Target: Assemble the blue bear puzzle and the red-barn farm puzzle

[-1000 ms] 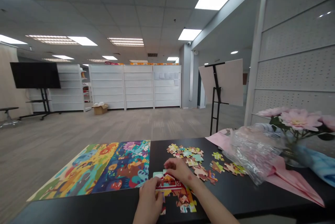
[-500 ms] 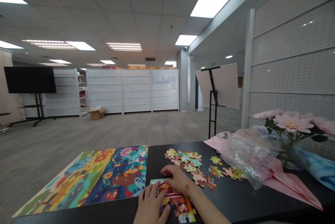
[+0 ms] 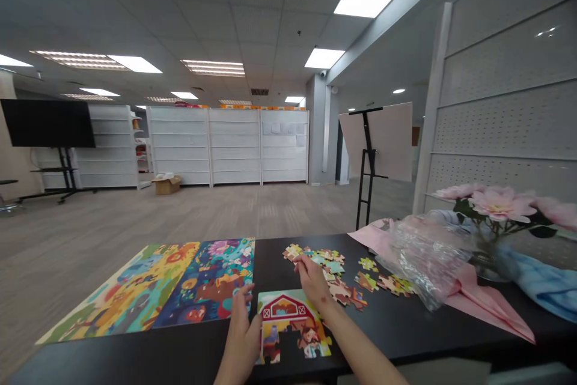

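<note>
A partly assembled jigsaw puzzle (image 3: 288, 307) with a red barn lies on the black table, with a gap in its lower middle. My left hand (image 3: 241, 331) rests at the puzzle's left edge, fingers stretched up and thumb apart, holding nothing visible. My right hand (image 3: 314, 286) is above the puzzle's upper right corner, its fingers loosely bent and apart beside the pile of loose jigsaw pieces (image 3: 333, 266). I see no piece between them. More loose pieces (image 3: 396, 284) lie farther right.
Two colourful animal pictures, a yellow one (image 3: 135, 295) and a dark blue one (image 3: 211, 283), lie left of the puzzle. Crinkled clear plastic (image 3: 419, 253), pink cloth (image 3: 487, 301) and a vase of pink flowers (image 3: 500, 208) crowd the table's right side.
My right hand has moved off the puzzle, up toward the loose pieces. My left hand has shifted left to the puzzle's edge, uncovering the barn. The view has tilted down slightly.
</note>
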`<state>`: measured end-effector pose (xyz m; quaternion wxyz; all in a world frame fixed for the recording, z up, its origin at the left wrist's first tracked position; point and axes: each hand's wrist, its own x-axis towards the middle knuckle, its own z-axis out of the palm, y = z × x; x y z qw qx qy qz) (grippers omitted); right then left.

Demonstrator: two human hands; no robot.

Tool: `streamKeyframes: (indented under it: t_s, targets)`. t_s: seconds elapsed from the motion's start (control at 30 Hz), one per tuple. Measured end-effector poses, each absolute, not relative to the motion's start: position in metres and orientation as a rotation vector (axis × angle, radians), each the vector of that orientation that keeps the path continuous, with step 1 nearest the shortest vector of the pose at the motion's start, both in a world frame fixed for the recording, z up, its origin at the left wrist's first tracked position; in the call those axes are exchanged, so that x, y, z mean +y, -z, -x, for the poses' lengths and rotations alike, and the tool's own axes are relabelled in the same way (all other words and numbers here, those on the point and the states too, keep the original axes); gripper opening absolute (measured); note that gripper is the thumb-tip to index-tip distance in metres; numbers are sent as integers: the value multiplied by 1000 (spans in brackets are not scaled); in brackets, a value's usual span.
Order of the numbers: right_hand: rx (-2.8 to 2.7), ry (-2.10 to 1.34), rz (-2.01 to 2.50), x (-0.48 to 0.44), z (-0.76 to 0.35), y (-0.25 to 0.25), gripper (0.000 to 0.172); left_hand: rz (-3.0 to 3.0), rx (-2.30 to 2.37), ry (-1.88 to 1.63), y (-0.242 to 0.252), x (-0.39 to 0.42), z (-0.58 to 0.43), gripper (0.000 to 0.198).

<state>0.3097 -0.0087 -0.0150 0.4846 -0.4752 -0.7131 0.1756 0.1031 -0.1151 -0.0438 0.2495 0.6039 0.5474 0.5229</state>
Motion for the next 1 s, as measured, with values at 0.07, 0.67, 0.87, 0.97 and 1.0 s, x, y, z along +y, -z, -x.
streamKeyframes:
  t_s: [0.07, 0.67, 0.87, 0.97, 1.0]
  targets:
    - [-1719, -426, 1164, -10, -308, 11, 28, -1630, 1447, -1425, 42, -116, -103, 55]
    - [-1934, 207, 1844, -151, -453, 64, 45, -1744, 1435, -1280, 38, -125, -101, 56]
    - [-1882, 269, 1885, -151, -442, 61, 44, -1907, 1500, -1197, 44, -121, -99, 48]
    - [-1819, 314, 1886, -149, -442, 75, 42, -1934, 1518, -1212, 50, -116, -99, 45]
    - [-1784, 345, 1890, -149, -441, 79, 42, -1947, 1516, -1217, 52, -114, -99, 45]
